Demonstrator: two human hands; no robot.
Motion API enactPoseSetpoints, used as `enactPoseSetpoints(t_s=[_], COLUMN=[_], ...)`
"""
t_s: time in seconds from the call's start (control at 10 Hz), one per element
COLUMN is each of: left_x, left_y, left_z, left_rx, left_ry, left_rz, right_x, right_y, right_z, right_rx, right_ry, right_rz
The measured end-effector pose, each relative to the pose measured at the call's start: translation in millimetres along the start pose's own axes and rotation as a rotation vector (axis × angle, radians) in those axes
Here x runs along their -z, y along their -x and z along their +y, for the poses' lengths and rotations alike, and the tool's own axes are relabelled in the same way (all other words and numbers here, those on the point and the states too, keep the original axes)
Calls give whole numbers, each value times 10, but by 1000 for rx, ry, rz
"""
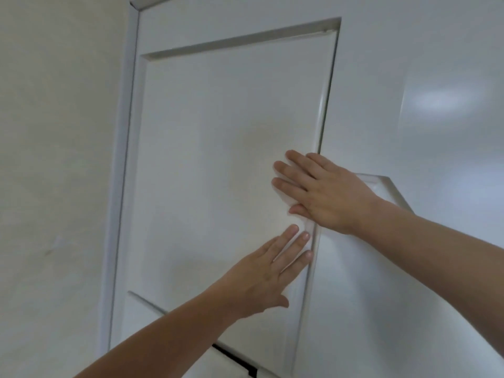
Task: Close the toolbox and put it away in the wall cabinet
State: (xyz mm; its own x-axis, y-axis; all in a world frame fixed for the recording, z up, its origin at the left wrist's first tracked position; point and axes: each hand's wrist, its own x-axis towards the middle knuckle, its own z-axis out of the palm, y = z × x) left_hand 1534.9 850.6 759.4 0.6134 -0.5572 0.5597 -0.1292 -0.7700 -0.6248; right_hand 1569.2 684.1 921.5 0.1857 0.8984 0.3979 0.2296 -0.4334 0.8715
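On the white cabinet door (218, 159), near its right edge, we press our left hand (261, 279) and right hand (324, 192) flat — both grips released, holding nothing — probably to shut it. The toolbox is not visible, presumably inside.

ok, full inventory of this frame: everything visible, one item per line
cabinet door: 1, white, recessed panel, centre of view, looks shut or nearly so
adjacent door: 1, white, glossy, to the right; corner of its recessed panel shows behind the right wrist
cabinet frame strip: 1, white, vertical, left of the door
wall: 1, off-white, far left
dark gap: 1, black, under the door's bottom edge
toolbox: not in view
left hand: 1, bare, flat on the door, lower right of its panel
right hand: 1, bare, flat on the door's right edge, above the left
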Motion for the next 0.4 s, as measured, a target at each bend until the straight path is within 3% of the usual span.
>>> enactPoseSetpoints(t_s=[0.2, 0.3, 0.4], left_x=[194, 552, 1066], left_y=[-1, 128, 426], left_z=[20, 82, 140], left_rx=[4, 97, 328], left_ry=[41, 357, 935], left_rz=[-75, -1, 151], right_x=[93, 211, 409], right_y=[-16, -24, 167], right_z=[-44, -106, -291], right_rx=[-20, -57, -144], right_ry=[-21, -108, -279], right_rz=[-38, -28, 18])
